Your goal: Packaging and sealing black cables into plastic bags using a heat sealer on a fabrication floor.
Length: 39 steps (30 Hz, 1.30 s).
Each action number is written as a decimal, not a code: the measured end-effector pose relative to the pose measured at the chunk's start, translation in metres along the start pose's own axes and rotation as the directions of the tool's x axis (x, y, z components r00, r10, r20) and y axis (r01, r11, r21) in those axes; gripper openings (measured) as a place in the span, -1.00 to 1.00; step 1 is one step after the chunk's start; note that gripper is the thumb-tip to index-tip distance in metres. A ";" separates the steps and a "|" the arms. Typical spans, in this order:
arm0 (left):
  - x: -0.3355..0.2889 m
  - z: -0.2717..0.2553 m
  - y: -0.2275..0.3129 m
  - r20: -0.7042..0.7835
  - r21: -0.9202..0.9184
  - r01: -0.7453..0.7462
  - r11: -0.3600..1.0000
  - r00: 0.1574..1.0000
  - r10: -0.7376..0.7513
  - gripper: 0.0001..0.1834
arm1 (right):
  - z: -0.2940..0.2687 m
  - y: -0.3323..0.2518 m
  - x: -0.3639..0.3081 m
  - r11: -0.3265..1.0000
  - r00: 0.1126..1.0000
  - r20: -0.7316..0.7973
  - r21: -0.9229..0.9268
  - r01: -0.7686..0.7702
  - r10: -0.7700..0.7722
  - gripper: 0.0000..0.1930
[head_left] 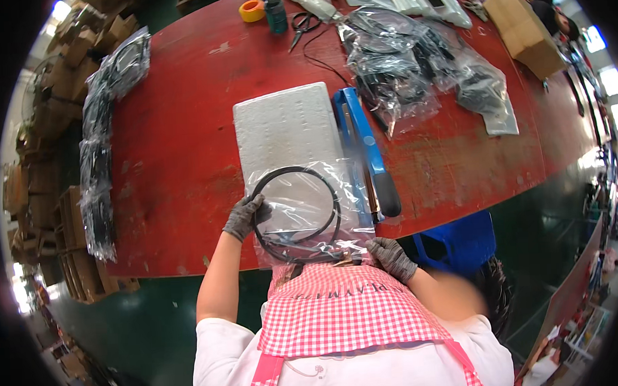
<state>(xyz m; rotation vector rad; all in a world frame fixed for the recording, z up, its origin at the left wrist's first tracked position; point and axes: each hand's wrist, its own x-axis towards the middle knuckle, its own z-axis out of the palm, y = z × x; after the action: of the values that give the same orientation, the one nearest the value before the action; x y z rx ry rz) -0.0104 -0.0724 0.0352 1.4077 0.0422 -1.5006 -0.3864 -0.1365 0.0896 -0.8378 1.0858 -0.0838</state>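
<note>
A clear plastic bag (356,222) lies over the near end of a white foam block (286,126), in front of my apron. Inside the bag is a coiled black cable (296,169). My left hand (243,218), in a grey glove, is closed on the bag's left edge beside the coil. Gripped in my right hand (391,258), gloved the same way, is the bag's lower right corner. A blue bag sealer (366,147) with a dark handle end stands along the foam block's right side, next to the bag.
Bagged black cables pile up (396,60) at the back right; a row of similar bags (97,166) lines the left edge. Scissors (304,26), a green bottle (275,14) and yellow tape (251,10) lie far back. A cardboard box (523,32) sits far right, a blue stool (460,242) below.
</note>
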 end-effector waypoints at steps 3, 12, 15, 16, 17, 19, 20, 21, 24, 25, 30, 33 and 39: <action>0.043 0.030 0.001 0.085 -0.008 -0.004 1.000 0.996 0.005 -0.82 | -0.027 0.008 0.013 0.990 0.986 -0.130 -0.113 0.087 -0.101 -0.70; 0.130 0.065 0.025 -0.032 0.108 -0.153 0.982 0.987 0.158 -0.76 | -0.098 -0.038 0.106 0.808 0.661 -0.524 -0.545 0.224 -0.537 -0.74; 0.133 0.049 0.020 -0.061 0.101 -0.150 0.984 0.986 0.157 -0.77 | -0.049 -0.095 0.067 0.734 0.636 -0.421 -0.571 0.368 -0.647 -0.69; 0.132 0.050 0.019 -0.068 0.104 -0.146 0.984 0.986 0.154 -0.77 | -0.032 -0.106 0.055 0.707 0.645 -0.348 -0.545 0.452 -0.681 -0.64; 0.130 0.054 0.020 -0.062 0.111 -0.142 0.984 0.987 0.150 -0.77 | -0.019 -0.107 0.048 0.558 0.639 -0.256 -0.762 0.328 -0.725 -0.60; 0.127 0.055 0.021 -0.065 0.108 -0.142 0.984 0.987 0.150 -0.78 | 0.004 -0.104 0.037 0.104 0.682 -0.032 -0.992 0.065 -0.730 -0.50; 0.126 0.056 0.021 -0.062 0.108 -0.145 0.984 0.986 0.152 -0.77 | 0.005 -0.091 0.042 0.033 0.645 -0.008 -0.999 0.027 -0.764 -0.49; 0.121 0.061 0.023 -0.056 0.111 -0.147 0.983 0.986 0.154 -0.77 | -0.002 -0.067 0.057 -0.032 0.605 0.016 -0.999 -0.017 -0.796 -0.47; 0.117 0.048 0.018 -0.049 0.172 -0.165 0.971 0.983 0.176 -0.75 | -0.011 -0.022 0.090 -0.063 0.480 0.085 -0.996 0.061 -0.873 -0.48; 0.113 0.047 0.017 -0.037 0.205 -0.175 0.963 0.982 0.187 -0.74 | -0.011 -0.022 0.091 -0.072 0.416 0.125 -0.987 0.142 -0.901 -0.49; 0.041 0.066 0.001 -0.040 0.343 0.012 0.939 0.999 0.002 -0.74 | -0.019 -0.024 0.092 -0.057 0.342 0.159 -0.956 0.289 -0.926 -0.51; 0.034 0.060 -0.030 -0.032 0.157 0.000 0.988 0.999 0.005 -0.78 | -0.018 -0.025 0.090 -0.020 0.337 0.140 -0.942 0.335 -0.931 -0.50; 0.043 0.063 -0.037 -0.080 0.054 -0.018 0.998 0.997 0.023 -0.83 | -0.019 -0.024 0.091 -0.015 0.339 0.141 -0.937 0.349 -0.930 -0.49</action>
<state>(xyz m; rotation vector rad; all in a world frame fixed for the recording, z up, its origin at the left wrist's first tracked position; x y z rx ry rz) -0.0708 -0.1216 0.0007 1.5073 0.0379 -1.4369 -0.3489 -0.2044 0.0329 -2.5482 1.0676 -0.7707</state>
